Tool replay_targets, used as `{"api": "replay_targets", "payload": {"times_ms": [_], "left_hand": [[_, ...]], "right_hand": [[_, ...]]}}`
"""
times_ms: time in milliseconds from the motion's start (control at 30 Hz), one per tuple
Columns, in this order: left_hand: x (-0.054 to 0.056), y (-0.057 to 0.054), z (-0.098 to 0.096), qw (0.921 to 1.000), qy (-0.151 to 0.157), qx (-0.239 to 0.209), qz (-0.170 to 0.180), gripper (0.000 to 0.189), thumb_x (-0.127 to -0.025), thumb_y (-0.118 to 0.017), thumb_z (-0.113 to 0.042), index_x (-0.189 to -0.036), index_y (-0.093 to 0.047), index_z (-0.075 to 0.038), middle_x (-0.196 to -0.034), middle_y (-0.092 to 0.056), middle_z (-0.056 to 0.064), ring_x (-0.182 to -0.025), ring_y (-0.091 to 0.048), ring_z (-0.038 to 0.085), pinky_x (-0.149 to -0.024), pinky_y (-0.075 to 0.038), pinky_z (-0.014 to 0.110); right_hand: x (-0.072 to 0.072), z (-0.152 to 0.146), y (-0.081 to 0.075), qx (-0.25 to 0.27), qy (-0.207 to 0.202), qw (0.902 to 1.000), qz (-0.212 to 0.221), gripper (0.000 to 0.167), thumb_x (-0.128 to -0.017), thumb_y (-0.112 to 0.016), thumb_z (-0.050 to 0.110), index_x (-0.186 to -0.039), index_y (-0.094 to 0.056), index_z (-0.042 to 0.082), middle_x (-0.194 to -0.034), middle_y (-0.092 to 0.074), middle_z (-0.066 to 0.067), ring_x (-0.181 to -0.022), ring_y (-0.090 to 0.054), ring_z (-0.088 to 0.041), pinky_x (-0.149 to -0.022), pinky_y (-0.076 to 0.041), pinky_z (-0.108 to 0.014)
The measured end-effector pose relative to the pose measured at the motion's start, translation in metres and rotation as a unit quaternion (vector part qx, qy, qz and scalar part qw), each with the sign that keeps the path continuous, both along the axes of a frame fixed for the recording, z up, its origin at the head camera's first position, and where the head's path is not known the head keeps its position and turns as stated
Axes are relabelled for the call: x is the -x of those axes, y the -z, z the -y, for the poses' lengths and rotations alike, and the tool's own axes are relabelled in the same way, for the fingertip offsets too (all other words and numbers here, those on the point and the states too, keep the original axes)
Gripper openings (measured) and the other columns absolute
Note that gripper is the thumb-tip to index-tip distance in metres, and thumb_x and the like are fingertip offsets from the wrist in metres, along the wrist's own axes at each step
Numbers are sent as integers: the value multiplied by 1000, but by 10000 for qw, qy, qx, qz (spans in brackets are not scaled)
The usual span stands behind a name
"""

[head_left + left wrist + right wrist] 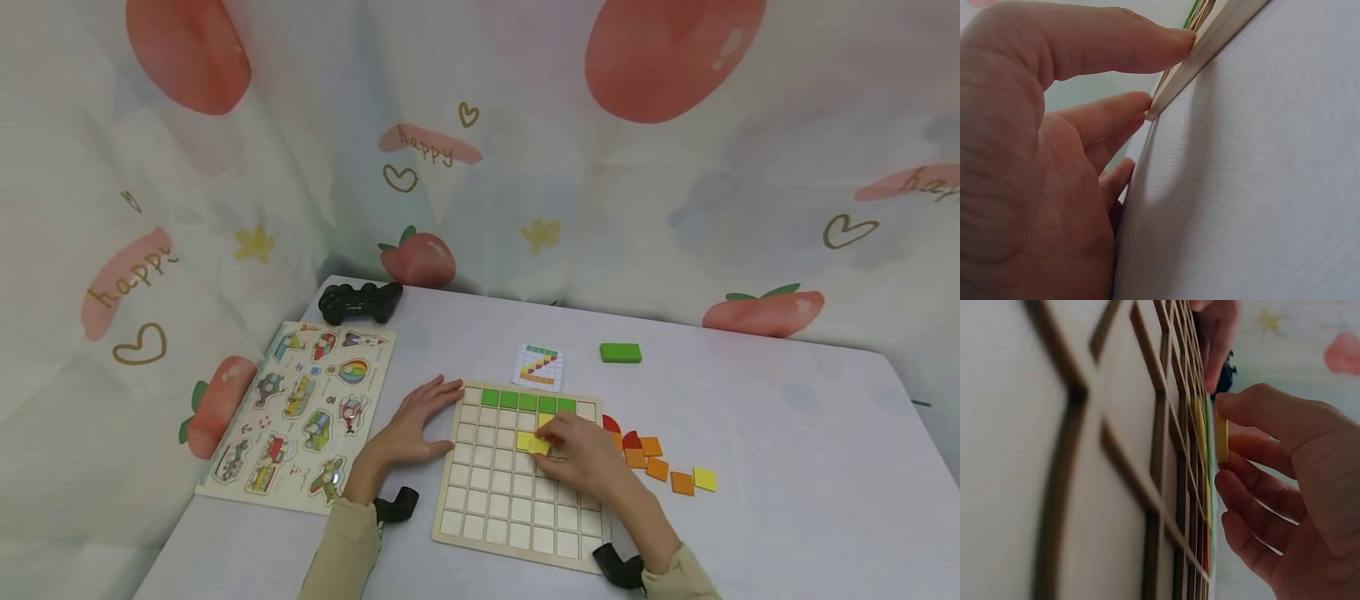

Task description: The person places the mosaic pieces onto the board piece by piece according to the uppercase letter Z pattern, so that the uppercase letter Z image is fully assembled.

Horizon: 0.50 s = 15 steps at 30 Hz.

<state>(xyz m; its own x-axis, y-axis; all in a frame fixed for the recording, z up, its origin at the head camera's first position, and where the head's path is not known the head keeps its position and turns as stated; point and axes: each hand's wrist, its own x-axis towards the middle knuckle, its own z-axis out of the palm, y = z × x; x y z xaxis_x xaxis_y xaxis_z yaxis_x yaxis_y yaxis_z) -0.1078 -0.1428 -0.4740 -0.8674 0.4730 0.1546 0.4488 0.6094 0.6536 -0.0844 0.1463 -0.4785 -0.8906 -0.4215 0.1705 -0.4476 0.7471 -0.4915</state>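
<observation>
A wooden grid board (480,504) lies on the table. In its far row sit several green square tiles (527,402), and just nearer are yellow tiles (524,440). My right hand (588,457) is over the board, pinching a yellow square tile (1222,440) between thumb and fingertips, close above the grid. Part of the board is hidden beneath that hand; a bit of red (1205,550) shows in the grid in the right wrist view. At the board's left edge, my left hand (411,425) has its fingers extended, with thumb and index fingertip touching the wooden rim.
Loose orange tiles (657,469), red rounded pieces (611,423) and a yellow tile (704,478) lie right of the board. Behind it are a pattern card (537,367) and a green block (620,352). A picture puzzle (300,417) and black game controller (360,302) occupy the left.
</observation>
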Motion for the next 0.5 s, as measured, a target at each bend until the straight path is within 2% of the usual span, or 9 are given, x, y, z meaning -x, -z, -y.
{"api": "replay_targets", "payload": {"times_ms": [33, 67, 100, 233, 267, 500], "left_hand": [[7, 16, 6, 9997, 99, 204, 38, 70, -74, -72, -10, -140, -51, -2, -152, -42, 10, -146, -25, 33, -121, -10, 51], [14, 29, 14, 9992, 282, 226, 189, 74, -76, -73, -16, -144, -48, -5, -155, -38, 8, -148, -21, 33, -119, -14, 55], [19, 38, 20, 9982, 529, 158, 233, 76, -78, -72, -23, -147, -45, -8, -158, -35, 7, -149, -18, 32, -120, -12, 55], [22, 43, 22, 9977, 577, 82, 341, 76, -79, -72, -25, -148, -44, -11, -159, -33, 3, -150, -15, 28, -121, -11, 52], [22, 42, 21, 9975, 545, 60, 446, 77, -78, -73, -25, -148, -45, -11, -159, -33, 3, -150, -15, 28, -121, -10, 53], [20, 39, 18, 9983, 420, 123, 397, 77, -77, -73, -20, -147, -46, -9, -158, -34, 4, -149, -16, 30, -120, -12, 53]], "right_hand": [[0, 7, 1, -5, -161, 9999, 17, 23, -78, -83, 25, -95, -74, 13, -85, -57, 9, -74, -52, -6, -63, -48, -21], [-1, 14, 1, -5, -279, 9996, 45, 23, -78, -83, 25, -96, -74, 13, -86, -57, 9, -74, -52, -6, -63, -49, -21], [-1, 19, 2, -27, -371, 9993, 62, 23, -78, -82, 26, -96, -74, 13, -85, -57, 9, -73, -52, -5, -63, -48, -21], [-1, 32, 4, -117, -544, 9984, 82, 24, -79, -83, 26, -97, -75, 12, -87, -57, 8, -73, -50, -5, -63, -48, -20], [0, 34, 4, -125, -559, 9983, 74, 25, -78, -83, 26, -97, -75, 12, -87, -57, 7, -73, -50, -5, -63, -48, -20], [1, 41, 2, -148, -669, 9976, 127, 25, -79, -83, 27, -98, -77, 12, -88, -57, 6, -75, -51, -6, -63, -47, -21]]}}
